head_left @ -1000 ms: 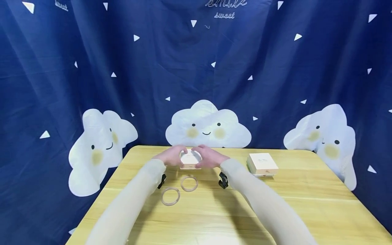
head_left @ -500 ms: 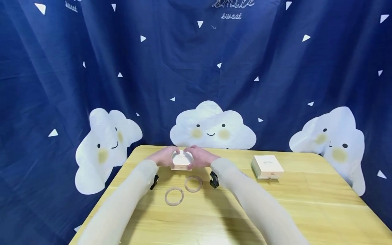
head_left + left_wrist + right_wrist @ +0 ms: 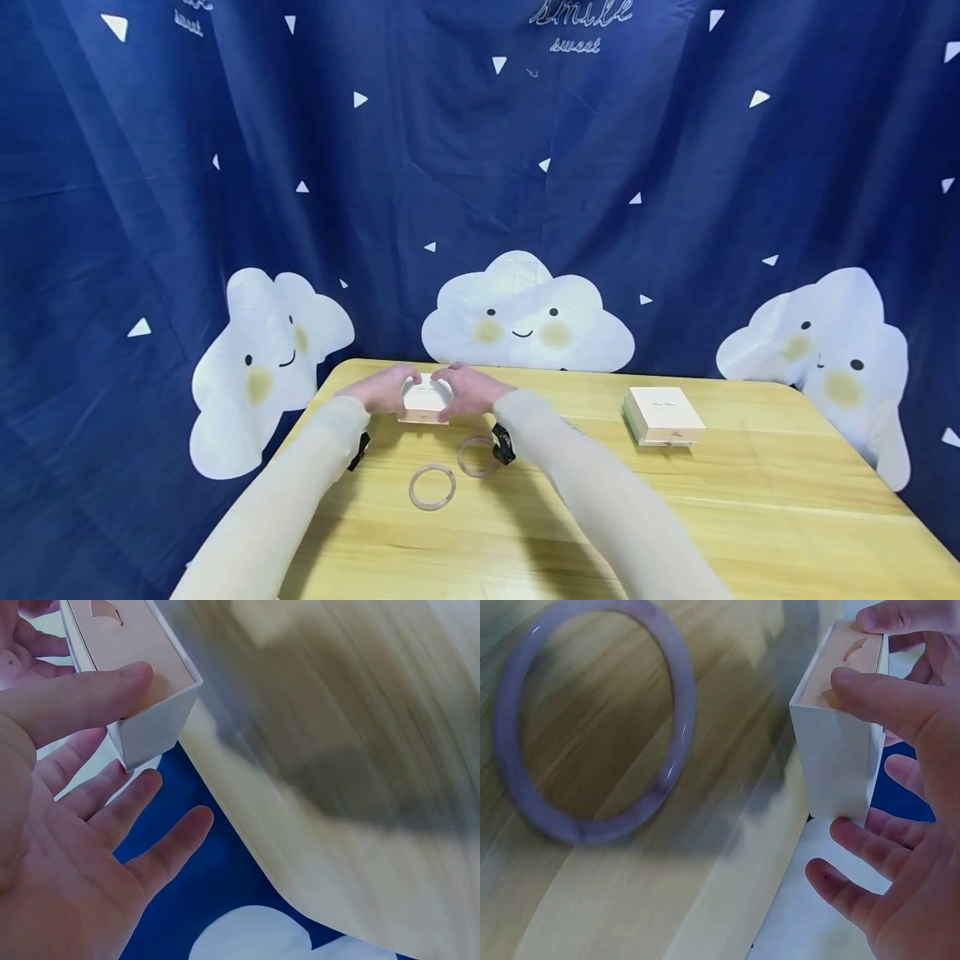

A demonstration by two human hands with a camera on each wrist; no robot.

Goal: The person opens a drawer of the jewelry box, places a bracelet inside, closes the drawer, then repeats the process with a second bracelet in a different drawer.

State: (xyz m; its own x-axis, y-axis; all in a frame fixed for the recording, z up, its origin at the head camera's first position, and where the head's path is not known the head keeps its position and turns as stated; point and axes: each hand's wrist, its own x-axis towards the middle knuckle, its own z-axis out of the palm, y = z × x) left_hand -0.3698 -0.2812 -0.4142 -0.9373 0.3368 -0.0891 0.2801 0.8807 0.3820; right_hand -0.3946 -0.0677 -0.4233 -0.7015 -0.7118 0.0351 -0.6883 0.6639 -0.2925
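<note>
At the far left of the table, a small white box (image 3: 426,403) with a pale pink front is held between both hands. The left hand (image 3: 386,390) grips its left side, thumb on the pink front (image 3: 142,645) and fingers behind. From the other side the right hand (image 3: 472,390) grips it likewise, thumb tip on the front and lower fingers spread under the box's corner in the right wrist view. Nearer the body, two pale purple bangles lie flat: one bangle (image 3: 431,507) in front, the other bangle (image 3: 461,457) by the right wrist, partly behind its black strap.
A second white box (image 3: 663,410) with a pink front stands on the wooden table (image 3: 780,508) to the right. Behind the table's far edge hangs a dark blue curtain (image 3: 390,208) with white clouds and triangles.
Both hands have carried the box leftward along the far side of the table, away from the bangles. The head view has turned slightly left. Bangles and second box stay put.
</note>
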